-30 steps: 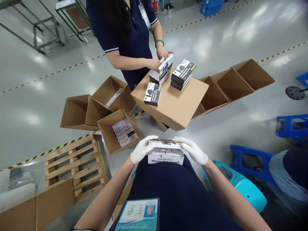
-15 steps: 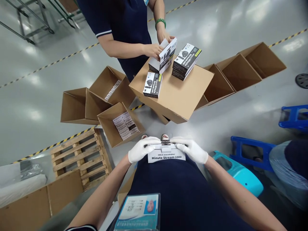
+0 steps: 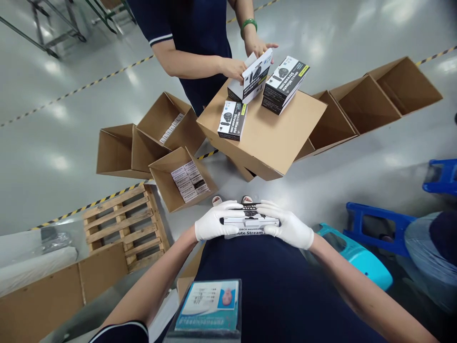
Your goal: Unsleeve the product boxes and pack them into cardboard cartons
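Note:
My left hand (image 3: 216, 221), in a white glove, grips the left end of a black and white printed box (image 3: 252, 220) in front of my waist. The right end of the same box is held by my right hand (image 3: 287, 223), also gloved. A white flap with the lettering partly covered by my fingers hangs on the side toward me. Beyond, on a large brown carton (image 3: 267, 143), lie a single printed box (image 3: 232, 121) and a stack of similar boxes (image 3: 285, 78). A co-worker's hands hold another box (image 3: 256, 78) with its lid raised.
Open cartons stand at left, one (image 3: 157, 178) with white boxes inside, and more (image 3: 371, 105) at right. A wooden pallet (image 3: 123, 226) lies at left. Blue stools (image 3: 378, 228), a turquoise stool (image 3: 367, 267) and a seated person's leg are at right.
The front flap of my box has tilted closer to the box, and my fingers now cover part of its lettering. The co-worker's one hand has spread its fingers. The view has shifted slightly.

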`<state>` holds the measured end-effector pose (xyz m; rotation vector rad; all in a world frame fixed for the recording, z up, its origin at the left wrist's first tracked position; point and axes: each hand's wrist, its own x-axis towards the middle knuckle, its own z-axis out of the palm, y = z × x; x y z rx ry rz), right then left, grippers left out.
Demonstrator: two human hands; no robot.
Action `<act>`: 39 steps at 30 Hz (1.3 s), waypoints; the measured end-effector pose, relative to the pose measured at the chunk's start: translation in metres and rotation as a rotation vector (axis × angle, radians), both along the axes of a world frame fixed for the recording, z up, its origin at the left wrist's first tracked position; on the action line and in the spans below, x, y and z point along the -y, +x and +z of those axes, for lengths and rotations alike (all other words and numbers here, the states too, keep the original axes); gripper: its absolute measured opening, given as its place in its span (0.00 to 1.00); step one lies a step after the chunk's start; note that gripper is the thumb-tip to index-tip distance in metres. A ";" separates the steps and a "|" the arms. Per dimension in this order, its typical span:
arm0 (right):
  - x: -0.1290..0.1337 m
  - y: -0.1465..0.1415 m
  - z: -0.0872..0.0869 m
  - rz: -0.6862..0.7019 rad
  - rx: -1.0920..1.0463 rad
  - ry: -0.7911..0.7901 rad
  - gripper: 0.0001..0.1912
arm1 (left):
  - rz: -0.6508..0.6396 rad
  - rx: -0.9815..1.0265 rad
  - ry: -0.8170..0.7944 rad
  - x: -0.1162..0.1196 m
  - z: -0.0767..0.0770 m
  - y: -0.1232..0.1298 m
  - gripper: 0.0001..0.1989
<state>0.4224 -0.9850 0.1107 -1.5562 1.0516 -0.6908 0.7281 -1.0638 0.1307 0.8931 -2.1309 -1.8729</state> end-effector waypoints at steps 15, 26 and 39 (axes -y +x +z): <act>0.009 0.036 0.017 -0.123 -0.207 -0.426 0.09 | 0.047 0.009 -0.046 -0.008 -0.005 -0.007 0.22; 0.012 0.033 0.021 -0.075 -0.286 -0.394 0.06 | 0.077 0.001 -0.100 -0.007 -0.012 -0.008 0.22; 0.078 0.005 -0.003 0.101 -0.052 0.466 0.23 | -0.020 -0.130 -0.073 0.024 -0.005 -0.020 0.19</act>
